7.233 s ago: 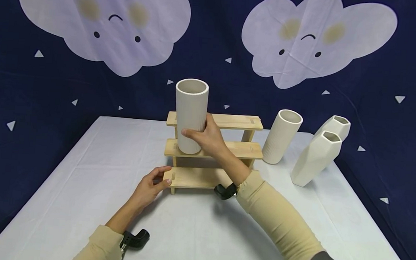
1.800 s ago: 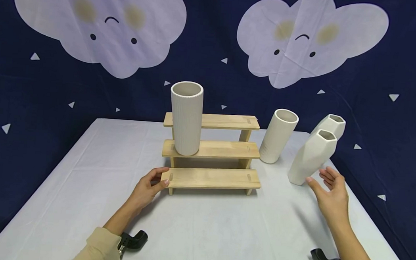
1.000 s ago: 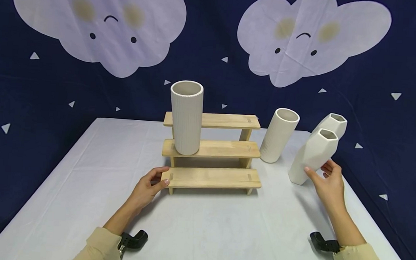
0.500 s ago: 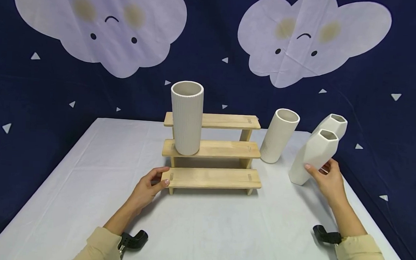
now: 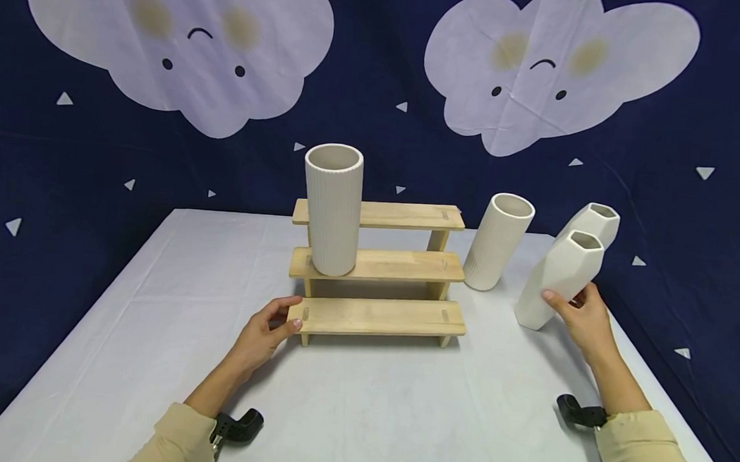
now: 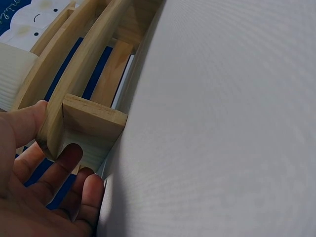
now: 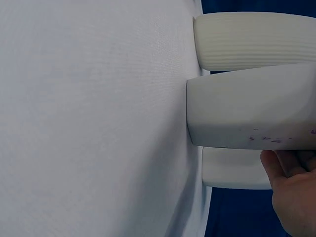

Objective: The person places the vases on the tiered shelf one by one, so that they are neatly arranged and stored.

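Observation:
A three-tier wooden display stand [image 5: 377, 316] stands mid-table. My left hand [image 5: 263, 334] pinches the left end of its lowest shelf; the left wrist view shows the thumb [image 6: 29, 121] above the board and fingers below. On the middle shelf, at its left, a white ribbed cylindrical vase [image 5: 331, 218] stands upright. To the right, my right hand [image 5: 583, 322] grips the nearer white faceted vase [image 5: 558, 281] low on its side, thumb in front and fingers partly hidden behind. That vase's base is on the table. A second faceted vase [image 5: 599, 224] stands behind, partly covered.
Another ribbed vase [image 5: 498, 242] stands on the white-covered table [image 5: 359, 414], between the stand and the faceted vases. A dark blue cloth [image 5: 380, 62] with cloud shapes hangs behind the table. Black wrist cameras sit on both wrists.
My right hand has let go of the ribbed vase on the middle shelf, moved right and taken hold of the nearer faceted vase. The left hand has stayed on the stand.

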A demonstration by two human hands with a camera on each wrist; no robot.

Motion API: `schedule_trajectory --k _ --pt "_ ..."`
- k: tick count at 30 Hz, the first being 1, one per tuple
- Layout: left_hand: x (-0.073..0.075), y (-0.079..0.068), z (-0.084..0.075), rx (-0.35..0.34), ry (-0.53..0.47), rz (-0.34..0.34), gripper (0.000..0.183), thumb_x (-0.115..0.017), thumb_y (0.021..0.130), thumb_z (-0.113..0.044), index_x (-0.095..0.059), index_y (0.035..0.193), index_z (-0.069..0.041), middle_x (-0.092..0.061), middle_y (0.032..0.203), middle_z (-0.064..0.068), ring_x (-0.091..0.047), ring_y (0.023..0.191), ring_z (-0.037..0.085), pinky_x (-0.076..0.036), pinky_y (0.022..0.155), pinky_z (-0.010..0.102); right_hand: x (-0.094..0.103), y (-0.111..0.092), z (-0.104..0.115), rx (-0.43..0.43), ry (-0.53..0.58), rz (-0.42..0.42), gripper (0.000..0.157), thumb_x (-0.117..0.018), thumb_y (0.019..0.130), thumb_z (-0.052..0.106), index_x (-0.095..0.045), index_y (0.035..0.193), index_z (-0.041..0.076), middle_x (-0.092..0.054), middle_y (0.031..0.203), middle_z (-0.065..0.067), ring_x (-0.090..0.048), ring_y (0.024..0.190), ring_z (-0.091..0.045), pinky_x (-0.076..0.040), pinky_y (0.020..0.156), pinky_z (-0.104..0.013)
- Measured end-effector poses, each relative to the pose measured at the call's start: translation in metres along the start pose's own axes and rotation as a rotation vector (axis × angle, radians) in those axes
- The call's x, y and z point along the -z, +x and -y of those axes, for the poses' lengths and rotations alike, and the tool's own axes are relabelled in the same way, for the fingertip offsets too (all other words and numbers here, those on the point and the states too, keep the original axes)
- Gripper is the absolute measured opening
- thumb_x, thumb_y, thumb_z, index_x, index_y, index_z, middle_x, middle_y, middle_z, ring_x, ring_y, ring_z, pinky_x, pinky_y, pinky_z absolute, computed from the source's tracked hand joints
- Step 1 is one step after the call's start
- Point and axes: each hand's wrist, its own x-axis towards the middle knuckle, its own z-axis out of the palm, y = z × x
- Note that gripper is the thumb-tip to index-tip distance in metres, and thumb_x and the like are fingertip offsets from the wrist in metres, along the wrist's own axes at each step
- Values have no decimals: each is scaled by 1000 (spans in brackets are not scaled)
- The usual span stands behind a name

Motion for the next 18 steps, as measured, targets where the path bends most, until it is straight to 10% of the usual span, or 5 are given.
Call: schedule_trajectory --k 18 --pt "0 0 -1 0 4 3 47 -64 90 -28 -50 133 -16 -56 118 14 -53 98 18 -43 75 23 6 9 -10 32 69 75 64 -68 87 21 -35 141 12 -44 106 29 -45 95 14 -39 76 -4"
